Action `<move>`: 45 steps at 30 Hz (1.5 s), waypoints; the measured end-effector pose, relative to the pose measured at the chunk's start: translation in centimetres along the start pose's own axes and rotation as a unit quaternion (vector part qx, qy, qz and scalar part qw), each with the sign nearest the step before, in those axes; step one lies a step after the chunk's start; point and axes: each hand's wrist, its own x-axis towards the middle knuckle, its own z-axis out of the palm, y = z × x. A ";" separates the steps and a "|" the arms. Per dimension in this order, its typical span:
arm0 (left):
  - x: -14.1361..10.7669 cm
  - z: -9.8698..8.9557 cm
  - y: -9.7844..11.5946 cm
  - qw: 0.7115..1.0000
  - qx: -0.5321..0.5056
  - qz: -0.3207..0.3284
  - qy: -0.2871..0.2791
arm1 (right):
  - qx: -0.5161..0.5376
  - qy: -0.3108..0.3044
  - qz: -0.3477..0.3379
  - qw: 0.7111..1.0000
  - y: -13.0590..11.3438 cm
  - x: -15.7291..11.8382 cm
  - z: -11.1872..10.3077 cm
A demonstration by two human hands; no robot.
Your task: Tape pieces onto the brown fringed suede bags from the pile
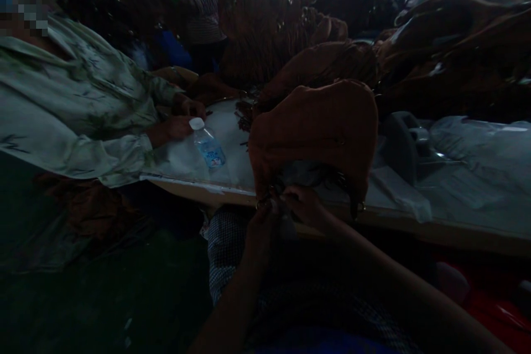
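Observation:
A brown bag (pixel 315 116) lies on the white tabletop in front of me, its curved opening turned towards my body. Metal rings show at its two near corners. My left hand (pixel 262 218) is closed on the bag's near left corner, beside a ring there. Right next to it, my right hand (pixel 305 204) is pinched at the same corner, with the fingertips close to the left hand's. Something small and pale shows between the hands, too dark to name. Shadow hides much of the fingers.
A water bottle (pixel 208 144) with a white cap stands left of the bag. A co-worker in a patterned shirt (pixel 83 99) sits at the left, hands on the table. Right are a grey tape dispenser (pixel 400 146) and clear plastic bags (pixel 477 144). Brown bags (pixel 456 38) are heaped behind.

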 end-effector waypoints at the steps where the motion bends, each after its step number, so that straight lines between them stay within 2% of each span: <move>1: 0.2 0.1 -0.2 1.000 -0.020 -0.011 -0.001 | -0.012 0.007 -0.004 1.000 -0.1 0.3 -0.1; 5: 1.5 0.6 -0.6 0.994 -0.105 -0.027 -0.018 | -0.051 0.010 -0.012 0.999 -0.3 1.4 -0.6; 9: 2.4 1.1 -0.8 0.992 -0.120 -0.022 -0.020 | -0.071 -0.016 -0.021 0.997 -0.5 2.3 -1.1; 13: 2.6 1.4 -1.1 0.991 -0.134 -0.022 -0.012 | -0.056 -0.036 -0.012 0.998 -0.9 2.8 -1.3; 18: 2.7 1.9 -1.0 0.984 -0.167 -0.050 0.030 | -0.026 -0.038 -0.009 0.999 -1.1 2.6 -1.3; 22: 2.9 2.1 -0.6 0.978 -0.194 -0.070 0.043 | 0.041 -0.040 -0.046 0.997 -1.0 2.7 -1.0; 27: 2.8 1.7 -0.3 0.983 -0.176 -0.055 0.017 | 0.053 -0.061 -0.054 0.995 -0.8 3.7 -0.9; 32: 3.1 1.2 0.2 0.990 -0.124 -0.041 0.057 | 0.038 -0.097 -0.074 0.992 -1.3 4.0 -1.7; 35: 3.2 1.3 0.7 0.987 -0.138 -0.053 0.067 | 0.043 -0.132 -0.095 0.986 -1.6 3.8 -2.2; 37: 3.2 1.4 1.3 0.982 -0.167 -0.075 0.055 | 0.045 -0.146 -0.101 0.983 -1.6 3.8 -2.4; 41: 3.1 1.2 2.4 0.966 -0.218 -0.136 -0.011 | 0.072 -0.144 -0.097 0.982 -1.3 4.0 -2.0; 45: 3.2 0.7 2.4 0.967 -0.213 -0.129 -0.046 | 0.098 -0.145 -0.060 0.983 -1.1 4.2 -1.3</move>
